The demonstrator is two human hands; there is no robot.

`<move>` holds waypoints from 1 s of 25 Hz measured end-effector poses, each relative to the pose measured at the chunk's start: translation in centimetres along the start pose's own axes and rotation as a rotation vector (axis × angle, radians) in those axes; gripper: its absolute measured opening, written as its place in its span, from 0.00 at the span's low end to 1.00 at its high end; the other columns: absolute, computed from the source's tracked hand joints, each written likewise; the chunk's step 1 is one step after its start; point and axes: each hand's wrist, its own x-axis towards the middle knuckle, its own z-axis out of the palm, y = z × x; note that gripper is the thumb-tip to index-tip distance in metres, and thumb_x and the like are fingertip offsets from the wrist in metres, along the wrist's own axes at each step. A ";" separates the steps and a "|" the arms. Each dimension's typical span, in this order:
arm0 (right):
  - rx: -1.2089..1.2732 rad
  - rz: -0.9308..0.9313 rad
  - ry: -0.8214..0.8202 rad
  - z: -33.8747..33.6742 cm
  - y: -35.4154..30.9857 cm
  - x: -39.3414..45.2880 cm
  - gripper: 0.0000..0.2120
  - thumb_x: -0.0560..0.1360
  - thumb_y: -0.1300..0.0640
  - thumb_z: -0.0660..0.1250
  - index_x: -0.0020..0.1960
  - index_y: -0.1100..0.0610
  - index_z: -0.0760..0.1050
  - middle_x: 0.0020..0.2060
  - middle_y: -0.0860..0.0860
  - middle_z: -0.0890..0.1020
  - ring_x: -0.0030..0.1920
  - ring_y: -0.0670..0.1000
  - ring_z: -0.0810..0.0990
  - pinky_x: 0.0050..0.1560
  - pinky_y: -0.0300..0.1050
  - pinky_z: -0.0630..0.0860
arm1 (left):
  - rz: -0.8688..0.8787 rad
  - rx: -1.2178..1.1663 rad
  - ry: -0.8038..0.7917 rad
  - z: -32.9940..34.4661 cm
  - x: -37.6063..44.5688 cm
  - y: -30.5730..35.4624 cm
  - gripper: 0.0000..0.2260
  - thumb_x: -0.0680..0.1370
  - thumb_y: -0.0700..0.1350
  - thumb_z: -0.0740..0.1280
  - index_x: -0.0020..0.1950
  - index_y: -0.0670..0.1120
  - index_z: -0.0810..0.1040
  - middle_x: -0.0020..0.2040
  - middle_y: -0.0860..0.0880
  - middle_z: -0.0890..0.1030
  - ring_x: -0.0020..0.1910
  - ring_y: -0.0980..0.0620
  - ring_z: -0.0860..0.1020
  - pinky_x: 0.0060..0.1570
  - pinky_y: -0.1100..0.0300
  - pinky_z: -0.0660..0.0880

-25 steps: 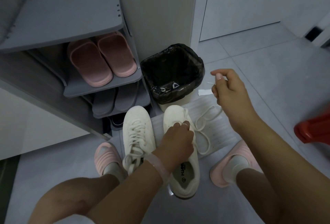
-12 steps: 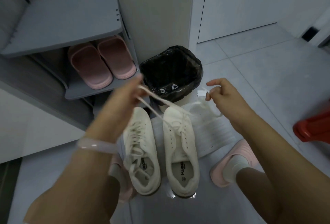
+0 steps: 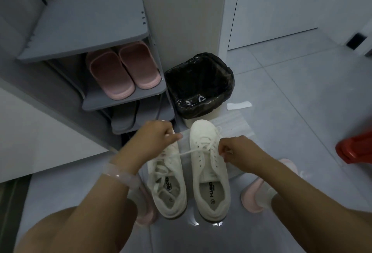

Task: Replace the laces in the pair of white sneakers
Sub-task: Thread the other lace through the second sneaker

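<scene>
The 2 white canvas sneakers (image 3: pixel 189 174) stood just before the black-lined bin (image 3: pixel 199 85). The left hand (image 3: pixel 155 138) and right hand (image 3: pixel 237 150) each pinched the white lace (image 3: pixel 187 153), pulling it tight.

Two white sneakers (image 3: pixel 189 174) side by side on floor, left hand (image 3: pixel 156 139) and right hand (image 3: pixel 234 149) each pinching lace (image 3: pixel 191 152) stretched taut over right sneaker (image 3: pixel 209 164).

Pink slippers (image 3: pixel 122 71) are sitting on a grey rack (image 3: pixel 88 23). A black-lined bin (image 3: pixel 199 83) is standing beside it; paper (image 3: pixel 239 105) is lying nearby.
</scene>
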 end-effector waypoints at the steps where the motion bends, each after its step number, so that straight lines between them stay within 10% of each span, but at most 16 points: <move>1: -0.006 -0.010 0.024 0.3 0.0 0.0 0.06 0.75 0.61 0.61 0.47 0.53 0.76 0.45 0.52 0.82 0.46 0.52 0.79 0.49 0.45 0.76 | 0.049 0.014 0.038 1.0 0.2 0.7 0.08 0.76 0.52 0.65 0.46 0.47 0.76 0.46 0.50 0.77 0.48 0.51 0.74 0.47 0.58 0.70; 4: 0.033 -0.063 0.091 0.5 -0.1 0.2 0.06 0.75 0.60 0.61 0.49 0.55 0.76 0.43 0.52 0.83 0.45 0.52 0.79 0.47 0.46 0.76 | 0.138 0.089 0.081 4.3 0.3 2.4 0.12 0.77 0.47 0.63 0.60 0.48 0.76 0.58 0.48 0.74 0.59 0.49 0.72 0.58 0.54 0.68; 13: -0.126 -0.088 0.113 1.3 -0.7 -0.3 0.08 0.78 0.57 0.56 0.51 0.56 0.73 0.43 0.56 0.79 0.42 0.54 0.77 0.43 0.48 0.73 | 0.047 -0.205 -0.093 9.4 0.8 4.1 0.09 0.75 0.40 0.63 0.42 0.36 0.81 0.34 0.46 0.75 0.38 0.49 0.74 0.34 0.63 0.64; 19: 0.138 0.095 0.224 2.5 -0.4 -0.4 0.05 0.76 0.55 0.64 0.43 0.56 0.72 0.34 0.48 0.74 0.34 0.46 0.72 0.32 0.35 0.64 | -0.025 -0.417 -0.122 9.7 1.2 3.9 0.09 0.75 0.41 0.66 0.53 0.43 0.82 0.47 0.45 0.83 0.36 0.60 0.73 0.35 0.74 0.65; 25: 0.007 -0.124 0.210 2.2 -0.8 -0.8 0.18 0.75 0.45 0.58 0.56 0.54 0.78 0.58 0.51 0.75 0.59 0.54 0.72 0.54 0.48 0.71 | -0.011 -0.321 -0.018 10.5 1.0 4.1 0.08 0.75 0.39 0.63 0.46 0.38 0.81 0.42 0.43 0.78 0.36 0.56 0.69 0.34 0.65 0.61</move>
